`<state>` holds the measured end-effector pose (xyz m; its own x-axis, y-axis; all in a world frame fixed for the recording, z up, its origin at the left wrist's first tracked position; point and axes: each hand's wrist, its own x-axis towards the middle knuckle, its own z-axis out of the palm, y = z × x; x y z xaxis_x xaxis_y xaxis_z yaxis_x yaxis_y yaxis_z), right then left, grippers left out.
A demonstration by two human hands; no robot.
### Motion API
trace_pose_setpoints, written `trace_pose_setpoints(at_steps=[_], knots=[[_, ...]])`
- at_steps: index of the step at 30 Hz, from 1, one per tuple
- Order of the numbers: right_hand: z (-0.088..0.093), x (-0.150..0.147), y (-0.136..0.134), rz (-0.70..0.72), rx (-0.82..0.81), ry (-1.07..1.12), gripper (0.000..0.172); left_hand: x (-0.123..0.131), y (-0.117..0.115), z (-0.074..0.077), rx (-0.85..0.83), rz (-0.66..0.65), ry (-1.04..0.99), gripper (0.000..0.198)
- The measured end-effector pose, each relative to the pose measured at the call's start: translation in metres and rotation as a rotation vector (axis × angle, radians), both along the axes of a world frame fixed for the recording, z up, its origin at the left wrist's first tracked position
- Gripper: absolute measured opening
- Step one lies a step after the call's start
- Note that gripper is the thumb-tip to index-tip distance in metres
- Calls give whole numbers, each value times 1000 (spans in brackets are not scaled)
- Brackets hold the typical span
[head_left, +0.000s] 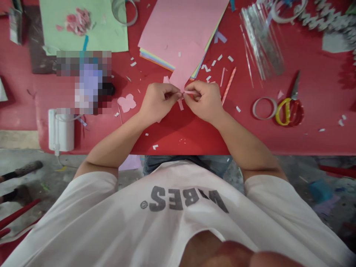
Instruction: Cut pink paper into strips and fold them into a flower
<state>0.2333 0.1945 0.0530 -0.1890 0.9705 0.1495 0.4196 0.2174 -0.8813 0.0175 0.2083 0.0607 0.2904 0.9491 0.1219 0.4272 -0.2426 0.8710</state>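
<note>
Both hands meet above the red table, fingertips almost touching. My left hand (161,99) is closed in a pinch on a narrow pink paper strip (190,92). With thumb and forefinger, my right hand (205,97) pinches the same strip close by. Just beyond the fingers lies a wider pink paper piece (180,76), its near end reaching the fingertips. Behind it is a stack of coloured paper (183,29) with a pink sheet on top. A pink flower-shaped paper cutout (127,103) rests left of my left hand. How the strip is folded between the fingers is hidden.
Scissors (290,105) and a tape roll (264,108) lie at right, near a striped pink stick (229,83). Silvery strips (261,40) are at the back right. A white power bank (61,129) sits at left, a green sheet (111,40) behind. White paper scraps are scattered about.
</note>
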Motion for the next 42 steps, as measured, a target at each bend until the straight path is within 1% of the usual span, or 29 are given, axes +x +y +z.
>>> trace_pose_setpoints(at_steps=[8,16,24,26,30,32,36,42], knots=[[1,0,-1,8,-31,26,34,4,-7,2,58,-4,26,16],[4,3,3,94,-88,89,34,5,-5,6,16,-19,-32,13],[5,5,8,120,-80,120,32,6,-8,9,30,1,-66,20],[5,6,8,126,-64,147,30,7,-8,9,48,2,-79,22],[4,6,7,154,-35,228,19,7,-6,6,71,3,-76,21],[5,4,5,152,-42,234,21,7,-6,4,75,-5,-71,21],[7,1,4,108,-64,193,32,8,-6,1,108,-14,-93,22],[9,1,4,112,-46,187,36,9,-5,-8,134,-25,-118,24]])
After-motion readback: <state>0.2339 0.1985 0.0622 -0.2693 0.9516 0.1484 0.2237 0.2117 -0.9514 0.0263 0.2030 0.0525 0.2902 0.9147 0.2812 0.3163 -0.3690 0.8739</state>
